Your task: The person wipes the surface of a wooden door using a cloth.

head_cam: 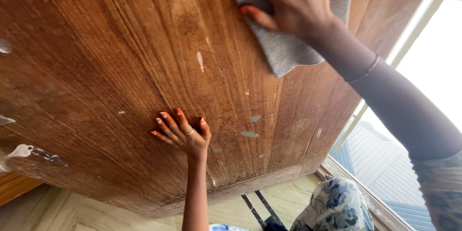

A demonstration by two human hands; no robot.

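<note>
Your right hand (288, 0), fingers spread, pressed a grey cloth (288, 48) flat against the brown wooden door (96, 67) near its top. Your left hand (185, 132), also spread, braced bare wood lower down; pale paint flecks (249, 134) dotted the panel nearby.

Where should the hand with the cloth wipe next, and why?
Probably down and left: the right hand presses the grey ribbed cloth high on the brown wooden door, while pale paint-like specks sit below it, above the flat-pressed left hand.
</note>
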